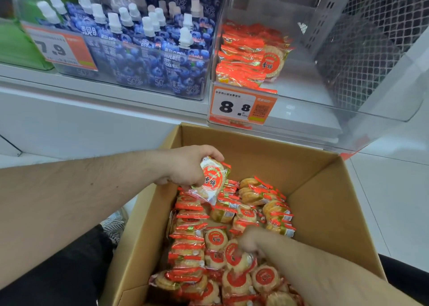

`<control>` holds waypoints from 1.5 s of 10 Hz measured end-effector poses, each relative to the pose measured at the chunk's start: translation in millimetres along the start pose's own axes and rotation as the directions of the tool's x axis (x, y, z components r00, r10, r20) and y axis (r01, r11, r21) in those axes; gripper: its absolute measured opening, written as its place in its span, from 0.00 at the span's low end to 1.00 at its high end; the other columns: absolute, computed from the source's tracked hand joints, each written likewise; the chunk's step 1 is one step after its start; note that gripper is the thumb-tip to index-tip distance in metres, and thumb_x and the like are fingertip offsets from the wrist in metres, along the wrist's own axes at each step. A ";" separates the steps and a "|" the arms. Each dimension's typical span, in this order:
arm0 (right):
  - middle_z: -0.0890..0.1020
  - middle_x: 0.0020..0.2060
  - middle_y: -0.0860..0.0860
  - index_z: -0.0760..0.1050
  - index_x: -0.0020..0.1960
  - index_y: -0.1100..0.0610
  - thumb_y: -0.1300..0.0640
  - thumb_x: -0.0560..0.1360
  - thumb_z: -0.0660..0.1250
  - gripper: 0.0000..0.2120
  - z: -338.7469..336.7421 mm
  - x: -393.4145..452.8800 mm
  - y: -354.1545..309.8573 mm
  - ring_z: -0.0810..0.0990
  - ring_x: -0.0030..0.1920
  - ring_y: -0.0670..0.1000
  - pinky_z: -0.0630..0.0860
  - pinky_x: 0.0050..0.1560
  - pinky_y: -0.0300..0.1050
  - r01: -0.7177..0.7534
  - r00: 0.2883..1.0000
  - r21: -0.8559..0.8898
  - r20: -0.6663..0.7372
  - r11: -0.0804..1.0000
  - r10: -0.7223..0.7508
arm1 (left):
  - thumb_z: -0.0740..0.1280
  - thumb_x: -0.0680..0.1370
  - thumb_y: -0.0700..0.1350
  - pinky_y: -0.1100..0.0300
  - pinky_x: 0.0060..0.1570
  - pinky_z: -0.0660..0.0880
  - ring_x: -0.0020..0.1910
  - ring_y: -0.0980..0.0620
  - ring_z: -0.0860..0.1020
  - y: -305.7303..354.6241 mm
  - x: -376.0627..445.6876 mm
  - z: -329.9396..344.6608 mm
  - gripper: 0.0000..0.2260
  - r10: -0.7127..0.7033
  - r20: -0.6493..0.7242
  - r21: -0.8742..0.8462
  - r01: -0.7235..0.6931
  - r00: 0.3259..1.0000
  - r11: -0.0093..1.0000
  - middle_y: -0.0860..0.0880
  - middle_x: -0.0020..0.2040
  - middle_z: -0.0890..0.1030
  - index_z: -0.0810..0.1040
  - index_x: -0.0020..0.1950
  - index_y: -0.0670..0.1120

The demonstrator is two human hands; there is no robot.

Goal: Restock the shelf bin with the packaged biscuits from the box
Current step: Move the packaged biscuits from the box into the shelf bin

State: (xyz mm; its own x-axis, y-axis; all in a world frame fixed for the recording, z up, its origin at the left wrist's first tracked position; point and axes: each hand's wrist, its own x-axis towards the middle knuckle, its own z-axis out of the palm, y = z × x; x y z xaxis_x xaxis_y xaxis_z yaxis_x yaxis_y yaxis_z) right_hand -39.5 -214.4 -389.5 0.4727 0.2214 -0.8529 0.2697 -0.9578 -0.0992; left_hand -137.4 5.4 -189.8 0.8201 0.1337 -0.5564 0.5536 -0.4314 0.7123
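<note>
While gripped: glossy round biscuit packet (212,180)

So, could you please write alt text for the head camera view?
A left hand lifts a biscuit packet from an open cardboard box while the right hand reaches among more packets. Above, a clear shelf bin is partly filled with them.

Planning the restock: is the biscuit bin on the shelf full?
No, partly filled. The biscuit packs sit bunched at the left of the shelf bin; its right side shows bare floor.
</note>
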 end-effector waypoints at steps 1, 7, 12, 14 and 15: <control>0.78 0.62 0.57 0.72 0.68 0.62 0.54 0.72 0.74 0.28 -64.6 -74.8 -5.5 0.79 0.48 0.52 0.77 0.46 0.45 0.042 0.999 0.233 0.017 0.972 -0.048 | 0.66 0.70 0.29 0.57 0.37 0.76 0.54 0.41 0.79 2.1 -1.3 -3.5 0.32 0.026 -0.019 -0.016 -0.026 0.999 1.000 0.49 0.58 0.74 0.71 0.59 0.65; 0.83 0.50 0.59 0.74 0.63 0.61 0.62 0.66 0.74 0.25 -145.5 -203.7 -28.9 0.81 0.44 0.54 0.70 0.39 0.42 0.504 0.798 0.799 -0.286 0.327 -0.531 | 0.67 0.65 0.25 0.48 0.42 0.72 0.50 0.32 0.79 50.5 -26.1 4.6 0.44 0.319 -0.110 -0.317 -0.337 0.941 0.886 0.46 0.58 0.79 0.66 0.68 0.67; 0.84 0.43 0.55 0.77 0.53 0.63 0.62 0.64 0.77 0.19 -208.6 -287.7 -46.3 0.80 0.40 0.51 0.74 0.38 0.41 0.787 0.611 0.501 -0.544 0.361 -0.575 | 0.73 0.72 0.36 0.65 0.49 0.77 0.53 0.61 0.79 99.0 -63.7 -20.6 0.43 0.608 -0.472 -0.107 -0.726 0.639 0.680 0.58 0.60 0.71 0.53 0.63 0.78; 0.81 0.37 0.51 0.76 0.49 0.55 0.63 0.69 0.73 0.11 -294.3 -253.2 -41.2 0.69 0.32 0.47 0.61 0.30 0.39 0.774 0.626 0.512 -0.709 0.372 -0.326 | 0.71 0.73 0.41 0.67 0.62 0.63 0.59 0.64 0.65 90.6 -48.4 -40.4 0.35 0.480 -0.758 0.172 -0.574 0.442 0.800 0.60 0.60 0.62 0.58 0.75 0.55; 0.80 0.36 0.51 0.75 0.46 0.55 0.66 0.72 0.71 0.09 -314.8 -210.5 -48.1 0.69 0.30 0.45 0.60 0.25 0.37 0.689 0.686 0.527 -0.695 0.498 -0.214 | 0.70 0.74 0.42 0.66 0.64 0.57 0.62 0.64 0.59 86.3 -38.7 -38.4 0.35 0.433 -0.756 0.158 -0.504 0.492 0.849 0.60 0.61 0.57 0.56 0.76 0.52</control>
State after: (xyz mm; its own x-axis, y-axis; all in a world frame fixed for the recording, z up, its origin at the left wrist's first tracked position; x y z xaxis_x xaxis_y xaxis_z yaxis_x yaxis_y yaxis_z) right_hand 112.2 -157.4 -43.8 0.8496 0.4846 -0.2082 0.0182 -0.4213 -0.9067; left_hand -115.7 -2.7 -90.3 0.7520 0.5535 0.3580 0.0341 -0.5750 0.8174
